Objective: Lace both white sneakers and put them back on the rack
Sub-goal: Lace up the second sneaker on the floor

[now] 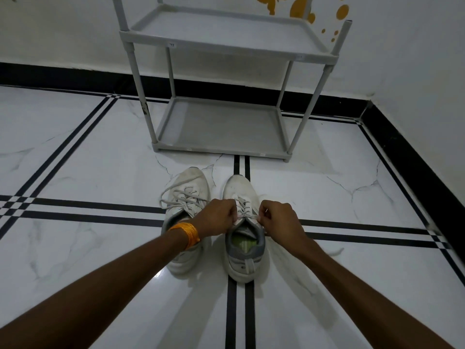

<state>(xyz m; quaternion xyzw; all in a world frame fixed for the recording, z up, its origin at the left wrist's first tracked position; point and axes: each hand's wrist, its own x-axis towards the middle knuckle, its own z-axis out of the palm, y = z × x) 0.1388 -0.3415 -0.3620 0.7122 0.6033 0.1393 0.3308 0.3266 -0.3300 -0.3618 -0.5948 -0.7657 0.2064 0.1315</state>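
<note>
Right sneaker [242,222]: stood on the floor [75,159], toe toward the rack [221,127], heel near the person.
Hands: left hand [217,217] and right hand [279,219] each pinched a lace end [247,217] at the top eyelets, probably drawing it snug.
Left sneaker [186,197]: just beside, laces loose, partly under the left wrist.
Rack: both shelves bare; floor between was open.

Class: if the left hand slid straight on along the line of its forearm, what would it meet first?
Probably the right sneaker's laces and tongue, directly ahead of the left hand. Its fingers already pinch the lace there; depth is hard to judge.
</note>
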